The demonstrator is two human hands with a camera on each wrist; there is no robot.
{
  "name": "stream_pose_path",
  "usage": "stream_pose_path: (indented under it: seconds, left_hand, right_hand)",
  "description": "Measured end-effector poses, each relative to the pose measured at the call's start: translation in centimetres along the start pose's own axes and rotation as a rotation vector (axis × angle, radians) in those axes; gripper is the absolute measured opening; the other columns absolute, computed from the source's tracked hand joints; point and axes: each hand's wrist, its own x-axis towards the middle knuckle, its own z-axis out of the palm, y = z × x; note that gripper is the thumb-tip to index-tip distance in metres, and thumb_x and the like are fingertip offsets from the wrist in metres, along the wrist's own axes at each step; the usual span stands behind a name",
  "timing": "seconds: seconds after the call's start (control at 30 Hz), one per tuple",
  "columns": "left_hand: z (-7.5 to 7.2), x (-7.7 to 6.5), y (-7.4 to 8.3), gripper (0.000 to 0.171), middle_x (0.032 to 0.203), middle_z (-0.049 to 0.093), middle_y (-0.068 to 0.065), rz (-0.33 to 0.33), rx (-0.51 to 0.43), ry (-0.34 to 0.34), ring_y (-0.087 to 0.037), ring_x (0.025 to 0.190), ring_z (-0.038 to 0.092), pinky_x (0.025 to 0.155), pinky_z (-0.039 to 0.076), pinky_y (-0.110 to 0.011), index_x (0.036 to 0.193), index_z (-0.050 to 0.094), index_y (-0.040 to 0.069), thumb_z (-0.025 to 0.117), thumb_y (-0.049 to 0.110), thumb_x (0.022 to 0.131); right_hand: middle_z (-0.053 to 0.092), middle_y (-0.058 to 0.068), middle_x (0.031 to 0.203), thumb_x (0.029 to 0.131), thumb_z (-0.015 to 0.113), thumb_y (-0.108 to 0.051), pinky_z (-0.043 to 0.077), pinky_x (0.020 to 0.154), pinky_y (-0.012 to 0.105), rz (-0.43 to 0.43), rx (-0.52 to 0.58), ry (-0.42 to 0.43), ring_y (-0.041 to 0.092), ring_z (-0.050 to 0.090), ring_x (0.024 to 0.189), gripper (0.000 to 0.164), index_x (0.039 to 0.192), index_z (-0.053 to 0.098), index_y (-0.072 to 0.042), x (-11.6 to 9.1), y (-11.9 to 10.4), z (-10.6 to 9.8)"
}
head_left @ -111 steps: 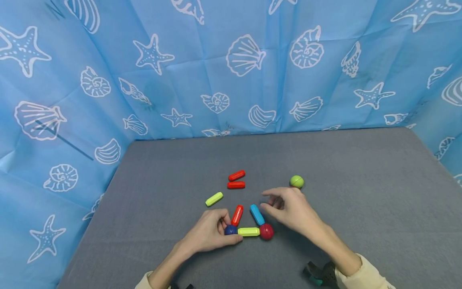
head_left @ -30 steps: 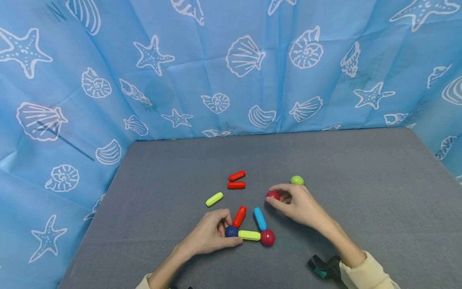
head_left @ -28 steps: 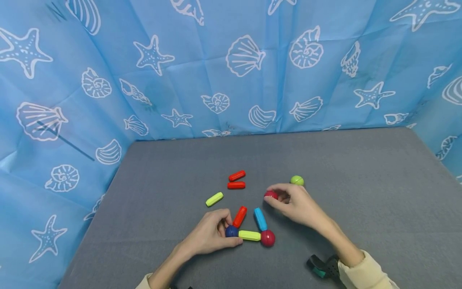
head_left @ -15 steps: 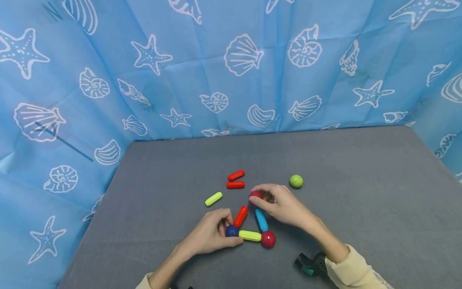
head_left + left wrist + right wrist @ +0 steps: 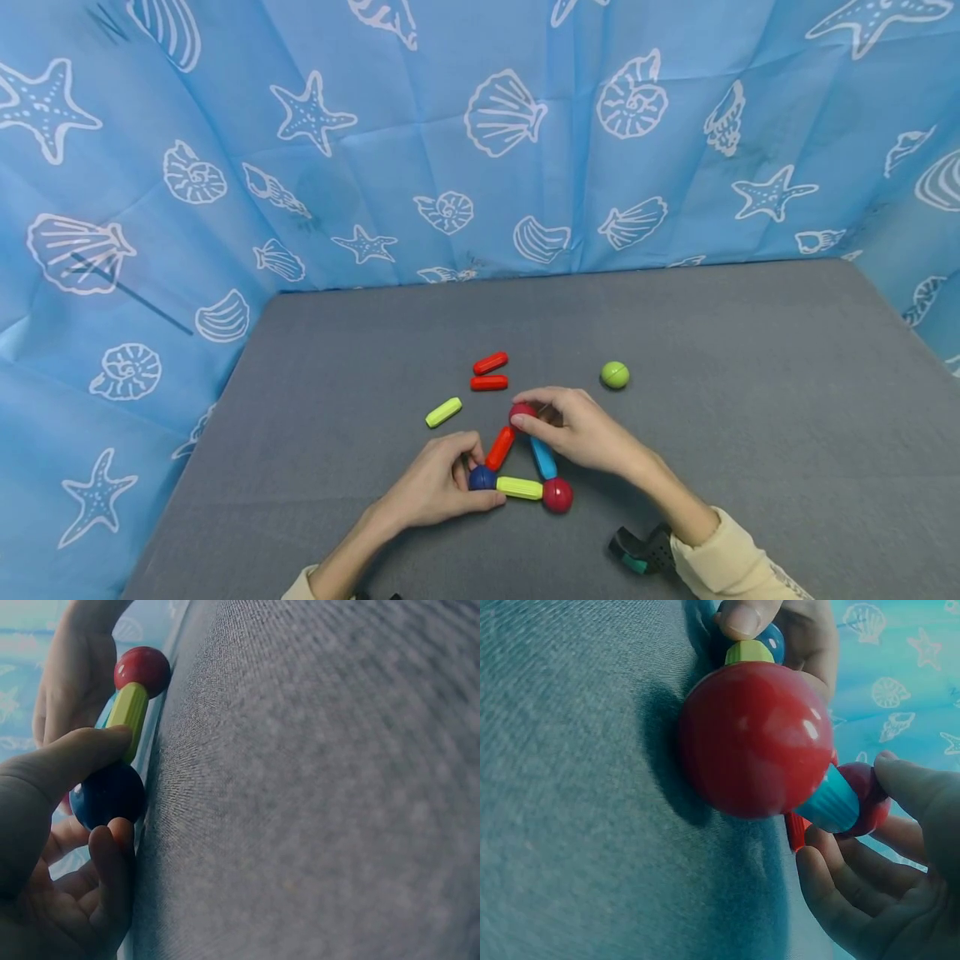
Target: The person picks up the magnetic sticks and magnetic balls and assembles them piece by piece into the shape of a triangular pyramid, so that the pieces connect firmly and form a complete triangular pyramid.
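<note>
My left hand (image 5: 437, 483) pinches a dark blue toy ball (image 5: 482, 478), thumb reaching onto a yellow-green rod (image 5: 129, 716). That rod joins the blue ball to a red ball (image 5: 557, 495) at its right end. From the blue ball a red rod (image 5: 499, 448) slants up; from the red ball a light blue rod (image 5: 543, 458) slants up too. At their upper ends my right hand (image 5: 577, 427) holds a second red ball (image 5: 521, 412) between thumb and fingers. It appears to touch the red rod's tip; its contact with the blue rod is partly hidden by fingers.
Two loose red rods (image 5: 489, 382) and a yellow-green rod (image 5: 444, 412) lie beyond the hands. A green ball (image 5: 615, 375) rests to the right. A blue shell-print curtain (image 5: 510, 167) hangs behind the grey-covered table (image 5: 360, 350).
My right hand has picked up the second red ball near the green one and carried it left to the rods' upper ends. The left hand keeps its grip; both slanted rods have shifted slightly.
</note>
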Motion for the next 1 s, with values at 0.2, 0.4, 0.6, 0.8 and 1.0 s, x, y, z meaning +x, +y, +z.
stream_pose_path:
  seconds: [0.2, 0.4, 0.6, 0.8, 1.0]
  left_hand:
    - [0.0, 0.0, 0.0, 0.037, 0.077, 0.057, 0.008, 0.006, 0.005, 0.001, 0.0, 0.052, 0.052, 0.049, 0.044, -0.019, 0.089, 0.056, 0.019, 0.086, 0.039, 0.082]
    - [0.1, 0.0, 0.0, 0.035, 0.079, 0.057, 0.008, 0.014, 0.018, 0.005, 0.001, 0.053, 0.052, 0.05, 0.044, -0.018, 0.089, 0.057, 0.019, 0.086, 0.037, 0.082]
    - [0.1, 0.0, 0.0, 0.034, 0.078, 0.057, 0.009, 0.021, 0.033, 0.013, 0.001, 0.054, 0.051, 0.05, 0.044, -0.018, 0.089, 0.057, 0.021, 0.085, 0.039, 0.083]
    - [0.1, 0.0, 0.1, 0.033, 0.079, 0.058, 0.009, 0.019, 0.035, 0.018, 0.002, 0.053, 0.051, 0.05, 0.045, -0.018, 0.089, 0.057, 0.021, 0.085, 0.038, 0.083]
    - [0.2, 0.0, 0.0, 0.034, 0.075, 0.059, 0.009, 0.016, 0.029, 0.022, 0.002, 0.052, 0.051, 0.048, 0.044, -0.018, 0.089, 0.059, 0.019, 0.085, 0.038, 0.082]
  right_hand:
    - [0.074, 0.007, 0.113, 0.102, 0.064, -0.027, 0.052, 0.072, 0.021, 0.009, -0.004, -0.017, 0.007, 0.061, 0.082, 0.039, 0.132, 0.065, -0.002, 0.1, 0.0, 0.1]
    - [0.073, 0.008, 0.117, 0.103, 0.063, -0.026, 0.052, 0.073, 0.021, 0.004, -0.009, -0.033, 0.006, 0.06, 0.082, 0.039, 0.134, 0.064, -0.002, 0.1, 0.2, 0.3]
    - [0.073, 0.008, 0.12, 0.103, 0.061, -0.027, 0.052, 0.076, 0.021, -0.001, -0.027, -0.024, 0.007, 0.061, 0.086, 0.04, 0.135, 0.063, -0.003, 0.1, 0.4, 0.3]
    - [0.072, 0.01, 0.123, 0.1, 0.066, -0.025, 0.057, 0.081, 0.027, 0.009, -0.111, 0.021, 0.013, 0.066, 0.097, 0.045, 0.137, 0.061, 0.0, -0.5, 0.1, 0.4]
    - [0.068, 0.002, 0.081, 0.086, 0.083, -0.031, 0.046, 0.057, 0.023, 0.197, -0.2, 0.069, 0.008, 0.056, 0.065, 0.041, 0.114, 0.071, -0.002, -1.7, -1.3, 0.4]
